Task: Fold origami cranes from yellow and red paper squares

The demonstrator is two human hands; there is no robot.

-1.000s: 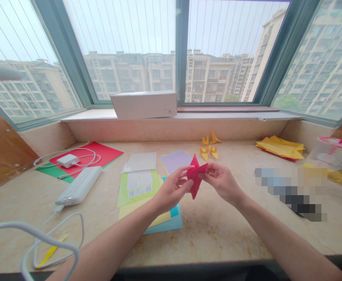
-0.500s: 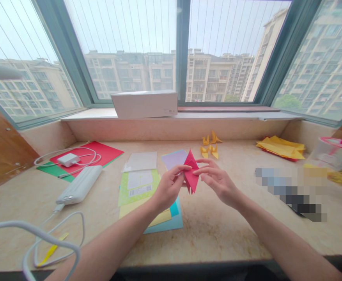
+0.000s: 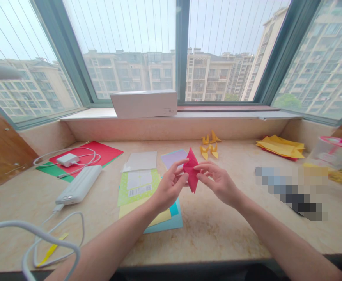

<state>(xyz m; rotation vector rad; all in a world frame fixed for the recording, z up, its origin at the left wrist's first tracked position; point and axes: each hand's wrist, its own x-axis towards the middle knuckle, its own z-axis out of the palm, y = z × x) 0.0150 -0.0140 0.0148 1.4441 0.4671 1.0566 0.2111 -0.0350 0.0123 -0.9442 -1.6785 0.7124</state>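
Note:
A red folded origami paper point(image 3: 192, 177), diamond-shaped with pointed ends, is held upright above the stone counter. My left hand point(image 3: 172, 183) pinches its left edge between thumb and fingers. From the other side, my right hand point(image 3: 217, 177) grips its right edge with thumb and fingertips. Beyond the hands stand several yellow origami cranes point(image 3: 209, 146). Under and beside my left hand lie a purple sheet point(image 3: 171, 158), a green printed packet point(image 3: 124, 191) and a light blue sheet point(image 3: 171, 224).
At the left, a white power bank point(image 3: 78, 185) and a charger point(image 3: 68, 160) lie with looping cables near red paper point(image 3: 109, 150). Yellow folded sheets point(image 3: 280, 146) and a plastic cup point(image 3: 331, 154) stand right, near a pixelated object point(image 3: 290, 191). A white box point(image 3: 144, 104) rests on the sill.
The red paper has turned and its folds have opened out flatter toward me. My right thumb has come up to its edge, and my left fingers have shifted their pinch.

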